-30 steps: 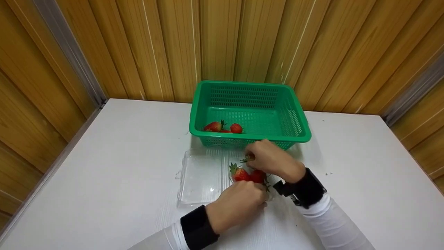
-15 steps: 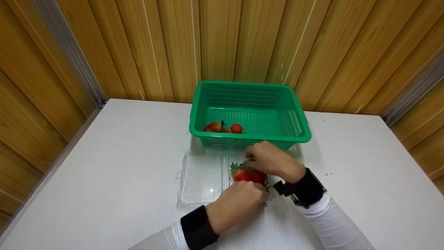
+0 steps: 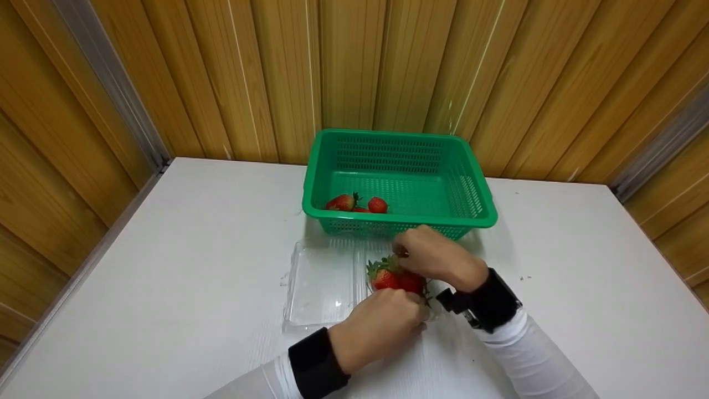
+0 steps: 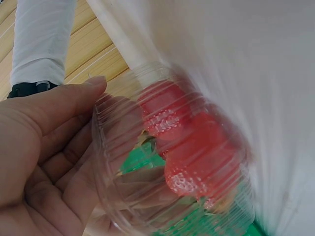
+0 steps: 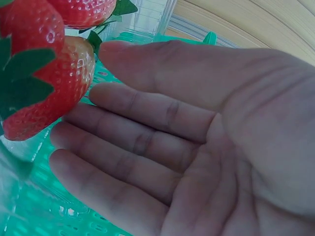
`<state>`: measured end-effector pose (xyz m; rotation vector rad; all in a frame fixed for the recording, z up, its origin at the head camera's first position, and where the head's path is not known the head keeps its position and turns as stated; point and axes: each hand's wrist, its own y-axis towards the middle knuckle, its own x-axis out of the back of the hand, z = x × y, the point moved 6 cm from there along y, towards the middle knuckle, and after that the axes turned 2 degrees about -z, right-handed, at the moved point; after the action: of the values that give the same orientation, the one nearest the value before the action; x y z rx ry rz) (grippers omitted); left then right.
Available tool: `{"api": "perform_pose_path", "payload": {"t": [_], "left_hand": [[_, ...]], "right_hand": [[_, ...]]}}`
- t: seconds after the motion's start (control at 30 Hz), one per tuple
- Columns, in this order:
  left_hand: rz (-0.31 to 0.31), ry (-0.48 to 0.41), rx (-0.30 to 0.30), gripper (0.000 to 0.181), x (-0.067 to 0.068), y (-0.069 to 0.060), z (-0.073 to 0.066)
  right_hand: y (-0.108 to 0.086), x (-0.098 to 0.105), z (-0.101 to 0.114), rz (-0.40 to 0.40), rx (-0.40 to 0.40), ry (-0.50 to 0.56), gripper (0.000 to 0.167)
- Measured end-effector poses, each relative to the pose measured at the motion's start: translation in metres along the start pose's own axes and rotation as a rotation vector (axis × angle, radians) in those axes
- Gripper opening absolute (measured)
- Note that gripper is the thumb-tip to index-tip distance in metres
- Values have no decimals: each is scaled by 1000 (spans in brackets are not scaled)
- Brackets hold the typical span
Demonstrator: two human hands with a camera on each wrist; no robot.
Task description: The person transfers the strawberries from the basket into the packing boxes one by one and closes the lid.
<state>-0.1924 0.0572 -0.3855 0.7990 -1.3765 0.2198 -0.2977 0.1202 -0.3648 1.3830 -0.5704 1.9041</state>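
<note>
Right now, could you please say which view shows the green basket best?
The head view shows the green basket nearly whole, rim included. The left wrist view has only green patches through the clear container; the right wrist view, slotted parts behind the right hand.

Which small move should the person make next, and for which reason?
I would suggest that the right grip draw back and reach toward the green basket. It looks relaxed beside the packed strawberries in the clear container, curled round none of them, while other strawberries lie in the basket. The left grip holds the container's edge, which probably steadies it.
</note>
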Motion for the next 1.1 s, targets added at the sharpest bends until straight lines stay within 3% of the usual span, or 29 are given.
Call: {"api": "perform_pose_path", "payload": {"t": [0.27,0.5,0.7,1.1], "left_hand": [[17,2,11,6,0,1,0],[4,-11,3,4,1,1,0],[26,-53,7,4,0,1,1],[37,-59,16,4,-2,1,2]], "right_hand": [[-1,2,0,-10,19,-7,28],[-3,11,0,-25,-5,9,4],[-7,22,2,-57,-42,50,18],[-9,44,13,-139,-58,100,17]]}}
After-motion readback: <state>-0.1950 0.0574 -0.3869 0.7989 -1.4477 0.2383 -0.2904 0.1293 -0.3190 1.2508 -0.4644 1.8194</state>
